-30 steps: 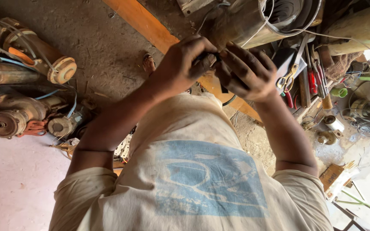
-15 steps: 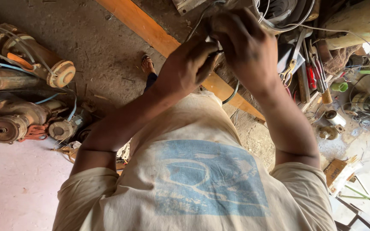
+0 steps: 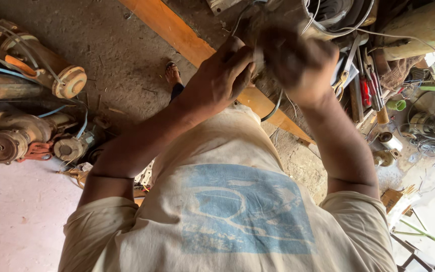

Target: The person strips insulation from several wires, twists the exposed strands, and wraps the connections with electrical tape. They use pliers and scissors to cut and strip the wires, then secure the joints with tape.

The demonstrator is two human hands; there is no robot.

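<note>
Far left, on the concrete floor: several rusted pump and motor units [image 3: 11, 143] lie on their sides, flanged ends outward, with blue hoses [image 3: 79, 126] trailing between them. They appear parked out of the way rather than in use.

Centre left: an orange wooden beam [image 3: 177, 32] runs diagonally and edges the worktop. A sandalled foot [image 3: 172, 74] stands just beside it on the floor.

Centre: the left hand [image 3: 222, 75] is raised over the beam, its fingers curled shut around a small dark part [image 3: 257, 63], too hidden to identify. A grey wire [image 3: 274, 108] hangs in a loop beneath it.

Centre right: the right hand [image 3: 298, 63] meets the left on the same part. It is motion-blurred, so I cannot tell whether its fingers are closed. Both hands hold the part up close, presumably for a two-handed grip.

Right: a round metal housing [image 3: 336, 17] on the worktop holds coiled wire. Beside it lie loose hand tools, among them red-handled ones [image 3: 366, 93], and further right a green-capped item [image 3: 396, 105] and a small motor [image 3: 429, 125].
</note>
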